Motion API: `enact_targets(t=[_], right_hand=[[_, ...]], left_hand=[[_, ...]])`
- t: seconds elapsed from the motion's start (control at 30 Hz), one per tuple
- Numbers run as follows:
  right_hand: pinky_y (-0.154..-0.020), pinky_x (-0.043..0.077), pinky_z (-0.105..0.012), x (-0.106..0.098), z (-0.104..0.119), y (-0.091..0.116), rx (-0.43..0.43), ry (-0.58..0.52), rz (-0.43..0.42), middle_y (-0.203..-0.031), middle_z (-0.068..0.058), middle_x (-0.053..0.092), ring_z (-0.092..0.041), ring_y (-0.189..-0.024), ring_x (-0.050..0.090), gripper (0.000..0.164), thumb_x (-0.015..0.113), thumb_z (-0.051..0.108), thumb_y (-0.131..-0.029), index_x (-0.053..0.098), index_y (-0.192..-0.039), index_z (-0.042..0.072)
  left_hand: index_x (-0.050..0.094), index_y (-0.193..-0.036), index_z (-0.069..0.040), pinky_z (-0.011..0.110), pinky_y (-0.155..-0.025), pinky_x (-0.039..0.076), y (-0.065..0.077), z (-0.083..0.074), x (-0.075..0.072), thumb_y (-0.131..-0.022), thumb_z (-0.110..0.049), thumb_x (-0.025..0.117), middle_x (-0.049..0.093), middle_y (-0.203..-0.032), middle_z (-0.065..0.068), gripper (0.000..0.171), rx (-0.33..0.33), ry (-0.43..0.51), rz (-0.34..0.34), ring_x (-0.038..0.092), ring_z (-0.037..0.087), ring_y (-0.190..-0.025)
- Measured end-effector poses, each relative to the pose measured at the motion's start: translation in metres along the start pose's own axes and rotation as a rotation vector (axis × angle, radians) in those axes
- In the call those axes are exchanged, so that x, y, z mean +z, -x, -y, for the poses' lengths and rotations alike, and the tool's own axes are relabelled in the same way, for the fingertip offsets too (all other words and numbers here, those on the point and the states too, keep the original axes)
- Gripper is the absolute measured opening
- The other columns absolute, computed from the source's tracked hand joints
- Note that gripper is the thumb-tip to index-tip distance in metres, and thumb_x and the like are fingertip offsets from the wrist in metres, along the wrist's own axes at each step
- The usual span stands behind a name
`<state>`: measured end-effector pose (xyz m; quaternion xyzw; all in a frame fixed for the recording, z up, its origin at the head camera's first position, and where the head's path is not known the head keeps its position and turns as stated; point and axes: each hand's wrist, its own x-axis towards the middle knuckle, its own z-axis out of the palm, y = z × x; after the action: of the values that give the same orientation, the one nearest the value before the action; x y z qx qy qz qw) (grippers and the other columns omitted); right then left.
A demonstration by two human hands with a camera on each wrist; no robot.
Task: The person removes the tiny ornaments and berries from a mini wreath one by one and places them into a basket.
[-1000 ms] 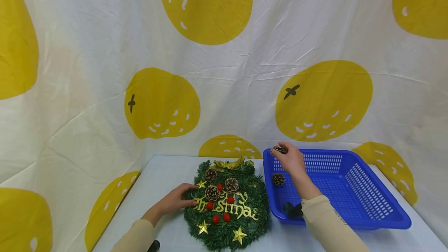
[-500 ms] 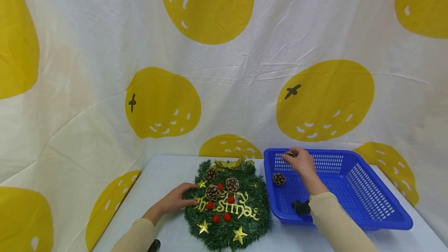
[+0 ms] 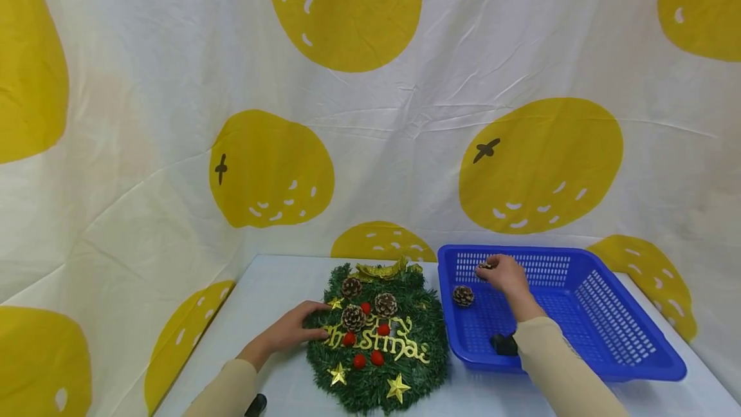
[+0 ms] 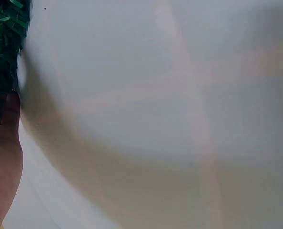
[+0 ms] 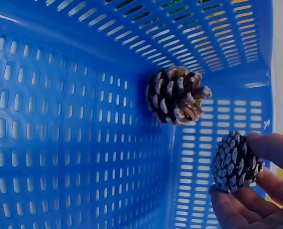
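Observation:
My right hand (image 3: 508, 275) pinches a frosted pine cone (image 5: 234, 162) between thumb and fingers, down inside the back left of the blue basket (image 3: 579, 317). Another pine cone (image 3: 463, 296) lies against the basket's left wall; in the right wrist view it is close to the held one. My left hand (image 3: 292, 328) rests with spread fingers at the left edge of a green Christmas wreath (image 3: 428, 314). Fixed about the wreath's middle are several pine cones (image 3: 353, 318), red balls (image 3: 377, 358), gold stars (image 3: 398, 389) and gold lettering (image 3: 408, 349).
The wreath and basket stand side by side on a white table (image 3: 272, 288). A gold bow (image 3: 379, 271) tops the wreath. Behind hangs a white cloth (image 3: 399, 147) printed with yellow fruit. A black wrist device (image 3: 503, 344) sits by my right sleeve.
My right hand has moved from the basket's back left rim to the right and down into the basket, carrying the pine cone. My left hand stays at the wreath.

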<state>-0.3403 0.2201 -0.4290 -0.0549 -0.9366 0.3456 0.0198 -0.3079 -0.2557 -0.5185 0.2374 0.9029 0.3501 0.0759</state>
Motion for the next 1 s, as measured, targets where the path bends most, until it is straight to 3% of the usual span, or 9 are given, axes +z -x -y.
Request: enact_targets(t=[0.33, 1.0], right_hand=[[-0.083, 0.049, -0.054, 0.0024, -0.0058, -0.0036, -0.022, 0.057, 0.037, -0.113, -0.032, 0.061, -0.047, -0.1, 0.058, 0.045, 0.072, 0.019, -0.086, 0.06, -0.114, -0.014], [-0.085, 0.049, -0.056, 0.0078, -0.0085, -0.0046, -0.014, 0.067, 0.08, -0.115, -0.034, 0.059, -0.048, -0.103, 0.057, 0.048, 0.071, 0.019, -0.086, 0.059, -0.117, -0.016]], left_hand=[[0.054, -0.137, -0.01, 0.06, -0.106, 0.033, 0.0002, -0.001, -0.0005, -0.09, -0.041, 0.07, 0.049, -0.139, 0.013, 0.059, 0.001, 0.0, 0.001, 0.043, 0.038, -0.132], [0.054, -0.138, -0.011, 0.059, -0.106, 0.033, 0.0009, -0.0025, -0.0006, -0.09, -0.042, 0.069, 0.049, -0.14, 0.013, 0.059, 0.001, -0.014, -0.001, 0.042, 0.038, -0.132]])
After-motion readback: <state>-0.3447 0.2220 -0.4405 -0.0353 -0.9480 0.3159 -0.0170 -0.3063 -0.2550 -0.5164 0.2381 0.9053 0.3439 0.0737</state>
